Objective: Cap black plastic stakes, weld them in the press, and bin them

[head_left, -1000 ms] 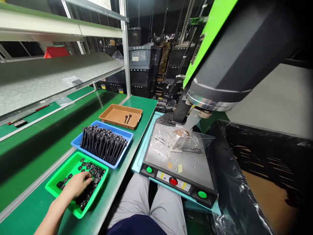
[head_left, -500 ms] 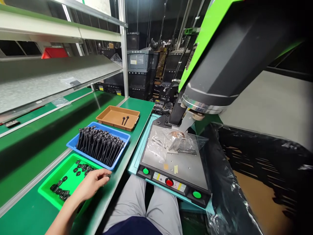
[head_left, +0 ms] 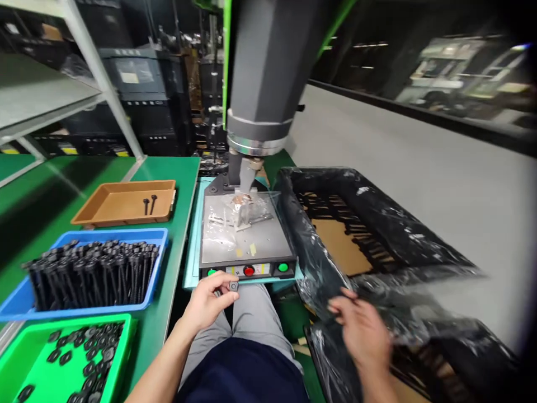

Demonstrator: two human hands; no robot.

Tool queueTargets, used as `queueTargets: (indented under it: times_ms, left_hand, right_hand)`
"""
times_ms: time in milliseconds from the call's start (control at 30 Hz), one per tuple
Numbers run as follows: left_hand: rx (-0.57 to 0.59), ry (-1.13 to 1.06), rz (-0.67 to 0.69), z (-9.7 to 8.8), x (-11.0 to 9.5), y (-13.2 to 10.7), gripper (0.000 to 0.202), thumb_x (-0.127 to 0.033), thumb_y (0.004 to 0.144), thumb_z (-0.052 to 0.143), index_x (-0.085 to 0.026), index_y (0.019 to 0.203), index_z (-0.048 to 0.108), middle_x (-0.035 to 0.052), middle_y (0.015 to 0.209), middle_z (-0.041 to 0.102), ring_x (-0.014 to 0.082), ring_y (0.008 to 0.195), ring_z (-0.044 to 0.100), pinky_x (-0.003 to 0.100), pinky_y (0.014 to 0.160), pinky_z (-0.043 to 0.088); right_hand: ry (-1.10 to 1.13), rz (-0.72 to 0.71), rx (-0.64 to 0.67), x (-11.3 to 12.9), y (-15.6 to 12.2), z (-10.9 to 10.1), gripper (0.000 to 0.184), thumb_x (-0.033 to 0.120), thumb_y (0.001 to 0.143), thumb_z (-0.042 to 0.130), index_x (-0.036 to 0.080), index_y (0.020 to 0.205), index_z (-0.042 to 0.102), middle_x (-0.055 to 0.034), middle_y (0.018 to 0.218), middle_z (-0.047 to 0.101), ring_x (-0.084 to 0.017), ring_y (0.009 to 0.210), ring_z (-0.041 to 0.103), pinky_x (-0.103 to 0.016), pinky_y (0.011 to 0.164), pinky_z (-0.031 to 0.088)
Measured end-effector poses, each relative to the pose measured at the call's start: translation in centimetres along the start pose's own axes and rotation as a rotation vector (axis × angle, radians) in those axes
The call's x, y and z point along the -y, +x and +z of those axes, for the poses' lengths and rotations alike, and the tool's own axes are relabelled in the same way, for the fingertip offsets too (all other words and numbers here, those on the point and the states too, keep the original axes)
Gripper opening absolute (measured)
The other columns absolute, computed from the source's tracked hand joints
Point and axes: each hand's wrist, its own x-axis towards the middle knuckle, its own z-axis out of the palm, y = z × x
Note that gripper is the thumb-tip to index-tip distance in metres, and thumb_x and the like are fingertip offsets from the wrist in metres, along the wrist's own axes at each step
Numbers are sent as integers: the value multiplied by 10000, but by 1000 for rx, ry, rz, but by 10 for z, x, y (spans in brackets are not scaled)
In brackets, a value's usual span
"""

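Note:
My left hand (head_left: 207,302) is over my lap just below the machine's button panel (head_left: 247,271), fingers pinched on a small black cap (head_left: 233,286). My right hand (head_left: 361,330) is lower right, blurred, touching the black plastic liner (head_left: 356,246) of a cardboard box; its fingers look curled at the plastic edge. The press machine's grey head (head_left: 262,73) hangs over a metal plate (head_left: 243,235) with a fixture under clear plastic.
On the green bench at left: a green tray (head_left: 25,347) of black caps, a blue tray (head_left: 157,263) full of black bolts, a brown tray (head_left: 121,204) with two bolts. Shelf post (head_left: 104,84) and dark crates behind. Grey floor at right.
My left hand left the green tray with a cap and moved right to the machine's front. The view swung right; my right hand came into view at the plastic-lined box.

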Motion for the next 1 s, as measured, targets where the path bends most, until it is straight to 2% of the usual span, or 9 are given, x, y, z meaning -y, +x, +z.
queueTargets:
  times_ms: [33,100,200,267,433,533,700,900,1000]
  left_hand:
    - [-10,-25,24,3,-2,5,284,-350,762,702,-215,1010,709,38,861,597,146,732,537,267,707,447]
    - [-40,-82,63,5,-8,11,281,-329,750,721,-220,1008,712,53,946,609,142,749,540,268,719,456]
    - [-62,-173,79,6,-13,15,285,-298,717,756,-222,990,723,61,1012,619,133,748,536,263,706,461]
    - [-69,-229,60,6,-14,14,289,-290,696,774,-217,972,730,60,1010,622,129,739,531,256,680,456]
    - [-154,-298,4,4,-8,11,310,-290,658,800,-209,952,742,46,980,621,104,676,478,237,608,417]
    - [-125,-347,-32,4,-6,11,313,-283,636,815,-210,934,752,40,944,642,107,680,482,239,619,422]
    - [-93,-452,-89,6,-3,15,318,-265,590,844,-205,891,763,48,924,665,144,772,547,270,708,461]
    - [-112,-517,-145,8,3,19,338,-235,554,862,-197,876,766,50,911,671,139,775,549,267,715,457]
    - [-92,-506,-157,7,5,21,330,-235,563,856,-192,878,767,53,903,674,139,768,558,270,720,460]
  right_hand:
    - [15,-40,116,2,-4,18,404,573,828,581,174,857,639,-71,719,674,-204,619,641,-308,566,524]
    - [-37,-218,390,11,-7,58,308,471,887,543,192,804,640,-65,730,665,-197,662,630,-312,638,515]
    - [-7,-435,599,34,-13,107,233,337,942,479,206,843,644,-59,801,649,-187,747,609,-301,705,489]
    - [41,-496,686,48,-19,123,215,297,956,455,210,896,643,-57,818,632,-182,760,593,-295,707,479]
    - [77,-549,805,61,-24,131,205,278,960,455,219,994,648,-52,810,600,-182,741,562,-297,669,461]
    - [65,-545,823,60,-22,132,224,294,964,450,215,995,657,-42,764,570,-175,705,538,-295,642,448]
    - [86,-455,878,58,-23,133,236,314,962,461,214,920,670,-24,726,546,-148,626,525,-273,594,444]
    - [74,-499,793,58,-24,134,211,296,948,488,216,965,682,-28,728,556,-165,673,536,-288,632,444]
    - [120,-419,850,57,-24,135,192,298,937,505,216,894,673,-3,683,519,-147,621,515,-267,588,425]
